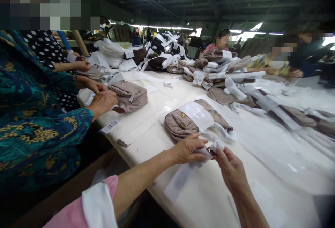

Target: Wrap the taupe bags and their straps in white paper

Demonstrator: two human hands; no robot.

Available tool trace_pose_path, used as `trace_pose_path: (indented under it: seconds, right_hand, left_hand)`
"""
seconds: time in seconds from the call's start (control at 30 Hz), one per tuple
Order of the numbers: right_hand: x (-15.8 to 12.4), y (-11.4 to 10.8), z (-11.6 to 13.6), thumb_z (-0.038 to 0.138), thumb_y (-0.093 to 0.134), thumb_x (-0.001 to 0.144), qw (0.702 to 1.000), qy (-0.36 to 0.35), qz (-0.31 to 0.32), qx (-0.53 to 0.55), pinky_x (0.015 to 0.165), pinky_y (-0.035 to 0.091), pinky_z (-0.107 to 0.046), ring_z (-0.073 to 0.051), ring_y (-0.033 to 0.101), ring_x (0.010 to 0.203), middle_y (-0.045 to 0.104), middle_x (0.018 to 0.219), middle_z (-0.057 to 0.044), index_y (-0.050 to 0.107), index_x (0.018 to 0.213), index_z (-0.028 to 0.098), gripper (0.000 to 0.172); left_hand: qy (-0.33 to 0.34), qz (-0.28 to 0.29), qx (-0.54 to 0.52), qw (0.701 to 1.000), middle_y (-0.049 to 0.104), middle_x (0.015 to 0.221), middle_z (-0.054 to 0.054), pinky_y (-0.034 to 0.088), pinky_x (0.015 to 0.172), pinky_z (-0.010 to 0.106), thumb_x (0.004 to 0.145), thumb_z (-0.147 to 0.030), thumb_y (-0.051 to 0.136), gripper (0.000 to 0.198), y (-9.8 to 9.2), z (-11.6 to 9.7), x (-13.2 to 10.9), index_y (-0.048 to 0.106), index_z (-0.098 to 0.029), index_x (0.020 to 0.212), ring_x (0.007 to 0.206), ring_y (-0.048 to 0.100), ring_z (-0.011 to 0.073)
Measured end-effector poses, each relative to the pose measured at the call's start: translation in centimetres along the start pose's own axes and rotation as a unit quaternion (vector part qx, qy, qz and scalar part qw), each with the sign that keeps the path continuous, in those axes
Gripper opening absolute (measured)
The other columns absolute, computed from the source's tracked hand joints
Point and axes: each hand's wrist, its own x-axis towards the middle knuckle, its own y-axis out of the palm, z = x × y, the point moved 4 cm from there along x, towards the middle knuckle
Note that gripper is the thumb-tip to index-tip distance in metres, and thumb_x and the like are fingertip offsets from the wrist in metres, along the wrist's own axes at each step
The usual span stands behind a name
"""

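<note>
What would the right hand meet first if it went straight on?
The right hand already touches white wrapping, so that first; beyond it, probably the taupe bag, though depth is unclear.

The bag [176,126] is greyish brown and lies on the white table [142,151], its rounded pocket [180,120] facing up. Yellow zips and a small gold-coloured emblem [183,115] stand out on it. White wrap [198,115] bands its middle — brown fabric shows either side. Nearer, the white-wrapped strap [213,139] bends round, a shiny metal fitting [208,149] exposed — its attachment is unclear.
</note>
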Motion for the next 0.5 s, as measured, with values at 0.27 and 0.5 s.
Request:
trace_pose_path:
  seconds: [0.27, 0.5]
  right_hand:
    - [1.8, -1.6, 3.6, 0.056, 0.059, 0.072, 1.0, -0.01, -0.012, 0.012, 0.057, 0.041, -0.027, -0.017, 0.051, 0.061, 0.057, 0.061, -0.001, 0.062, 0.071, 0.017, 0.038]
    - [-0.2, 0.6, 2.5, 0.053, 0.052, 0.08, 0.997, -0.022, -0.009, 0.075, 0.064, 0.044, -0.027, -0.018, 0.054, 0.07, 0.058, 0.066, 0.0, 0.06, 0.072, 0.017, 0.037]
  left_hand:
    - [-0.132, -0.014, -0.179, 0.975, 0.061, 0.088, 0.002, 0.042, 0.071, 0.024, 0.073, -0.035, 0.064, 0.047, 0.7, -0.5, 2.7, 0.053, -0.014, 0.114, 0.078, 0.055, 0.015]
    - [-0.109, -0.071, -0.191, 0.973, 0.065, 0.087, 0.003, 0.042, 0.077, 0.027, 0.076, -0.036, 0.059, 0.032, 0.8, -2.7, 1.7, 0.065, -0.018, 0.102, 0.083, 0.057, 0.0193]
